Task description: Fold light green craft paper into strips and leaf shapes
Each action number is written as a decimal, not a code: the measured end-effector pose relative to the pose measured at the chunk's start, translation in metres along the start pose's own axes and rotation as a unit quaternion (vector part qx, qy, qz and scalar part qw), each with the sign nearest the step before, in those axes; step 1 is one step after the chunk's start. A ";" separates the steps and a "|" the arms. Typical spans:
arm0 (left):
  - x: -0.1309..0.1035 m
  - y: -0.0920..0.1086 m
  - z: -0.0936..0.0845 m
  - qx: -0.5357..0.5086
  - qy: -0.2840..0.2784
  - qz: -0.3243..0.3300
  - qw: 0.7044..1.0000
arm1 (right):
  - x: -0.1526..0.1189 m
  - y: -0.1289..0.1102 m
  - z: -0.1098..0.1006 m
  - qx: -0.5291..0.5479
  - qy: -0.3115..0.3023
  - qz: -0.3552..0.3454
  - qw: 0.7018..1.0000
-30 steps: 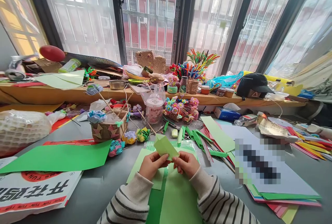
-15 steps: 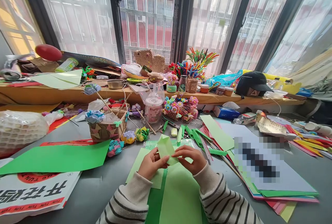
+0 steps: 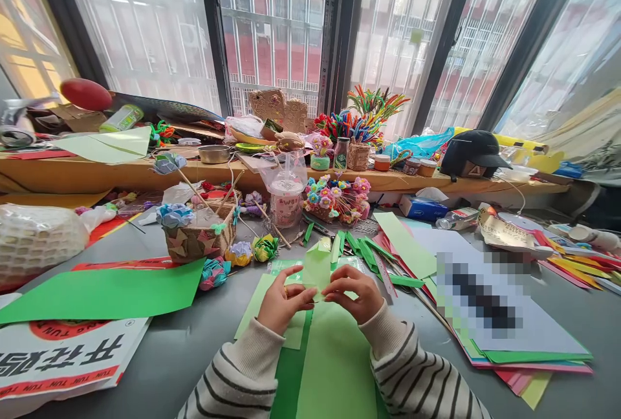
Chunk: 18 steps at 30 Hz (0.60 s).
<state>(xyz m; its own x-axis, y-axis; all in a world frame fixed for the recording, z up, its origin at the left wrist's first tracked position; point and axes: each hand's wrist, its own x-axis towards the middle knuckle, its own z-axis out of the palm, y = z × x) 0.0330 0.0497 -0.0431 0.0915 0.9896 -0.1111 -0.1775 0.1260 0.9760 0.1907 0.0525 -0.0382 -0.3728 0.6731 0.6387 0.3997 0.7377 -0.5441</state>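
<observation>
A folded piece of light green paper point(image 3: 317, 267) is held upright between my two hands, above the table. My left hand point(image 3: 283, 299) pinches its lower left edge between thumb and fingers. On the lower right edge, the thumb and fingertips of my right hand point(image 3: 356, 293) press together. Below the hands lies a light green sheet point(image 3: 334, 361) on top of a darker green sheet point(image 3: 291, 380). A smaller pale green sheet point(image 3: 255, 309) rests partly under my left hand. Folded green strips point(image 3: 371, 257) lie just beyond the hands.
To the left stands a woven basket point(image 3: 194, 244) with paper flowers; a green sheet point(image 3: 111, 290) lies nearby. A plastic cup point(image 3: 286, 202) stands behind the hands. At right is a stack of coloured paper point(image 3: 533, 341). The crowded windowsill point(image 3: 301, 176) runs along the back.
The folded paper has turned from tilted to more upright. My left fingers have lifted off its side, and both hands now meet at its lower end. The view has shifted slightly.
</observation>
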 end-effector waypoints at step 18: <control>-0.001 -0.004 0.000 0.006 -0.055 0.002 0.998 | -0.001 -0.003 0.010 0.019 0.027 0.088 0.996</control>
<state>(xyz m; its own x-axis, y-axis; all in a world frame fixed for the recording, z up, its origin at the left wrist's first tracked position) 0.0336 0.0486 -0.0469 0.1972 0.9764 -0.0876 -0.1669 0.1215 0.9785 0.1820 0.0503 -0.0426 -0.2539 0.7894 0.5589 0.4219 0.6104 -0.6704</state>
